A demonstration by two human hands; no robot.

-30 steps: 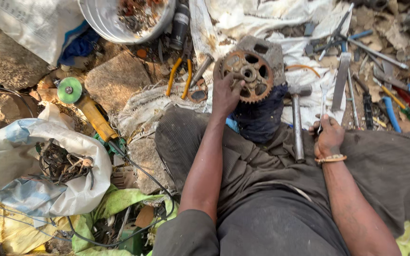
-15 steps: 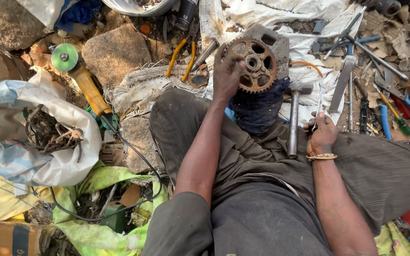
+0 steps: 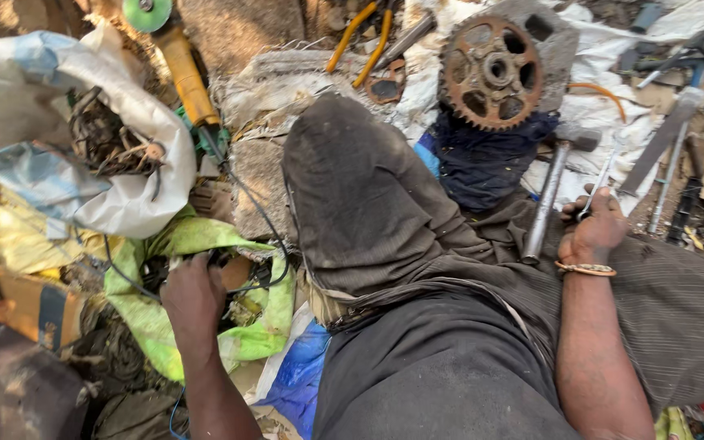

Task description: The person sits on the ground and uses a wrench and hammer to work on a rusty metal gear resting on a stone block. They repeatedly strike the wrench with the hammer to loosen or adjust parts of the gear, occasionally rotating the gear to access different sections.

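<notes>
Reaching at eight o'clock, the left hand [image 3: 193,297] sits spread, holding nothing, inside the green bag [image 3: 165,269], where tangled black cable [image 3: 262,220] could snag it, while the right hand [image 3: 592,232] pinches a thin metal tool [image 3: 600,183].

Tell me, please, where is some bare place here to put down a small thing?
Little is free. One bare patch is the flat stone between the yellow grinder and the raised knee. Around the rusty sprocket, hammer and right hand, tools crowd. The left hand reaches into a full green bag.

white sack [image 3: 136,175]: left, open | cardboard box [image 3: 30,301]: lower left, brown, dark stripe
</notes>
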